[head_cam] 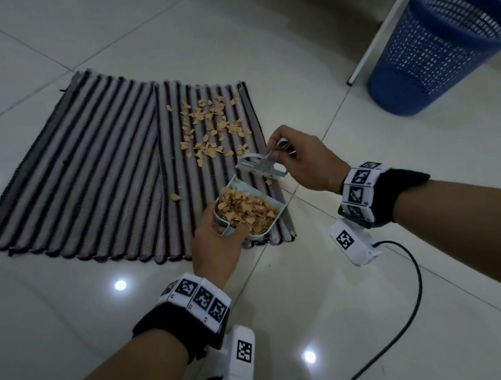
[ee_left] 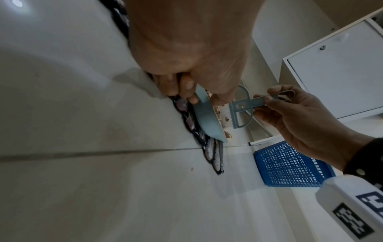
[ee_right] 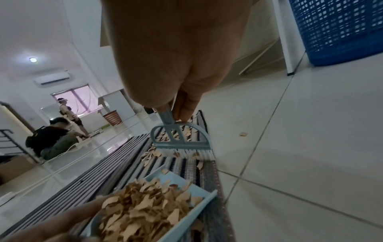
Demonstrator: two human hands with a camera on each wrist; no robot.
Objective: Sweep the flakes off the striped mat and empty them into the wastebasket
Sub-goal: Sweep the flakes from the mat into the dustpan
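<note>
Wastebasket [head_cam: 442, 43] rim cut off at right edge; dustpan [head_cam: 247, 212] handle hidden inside left hand [head_cam: 218, 247].

The striped mat [head_cam: 83, 178] lies flat on the tiled floor, grey and black ribs running away from the person. Tan flakes [head_cam: 209, 125] are scattered over its right part, around one o'clock from the dustpan. The pale blue dustpan [head_cam: 245, 212], heaped with flakes, sits at the mat's near right corner. The small blue brush [head_cam: 260, 165] stands just beyond it. The blue mesh wastebasket [head_cam: 442, 43] stands upright at two o'clock, well apart
</note>
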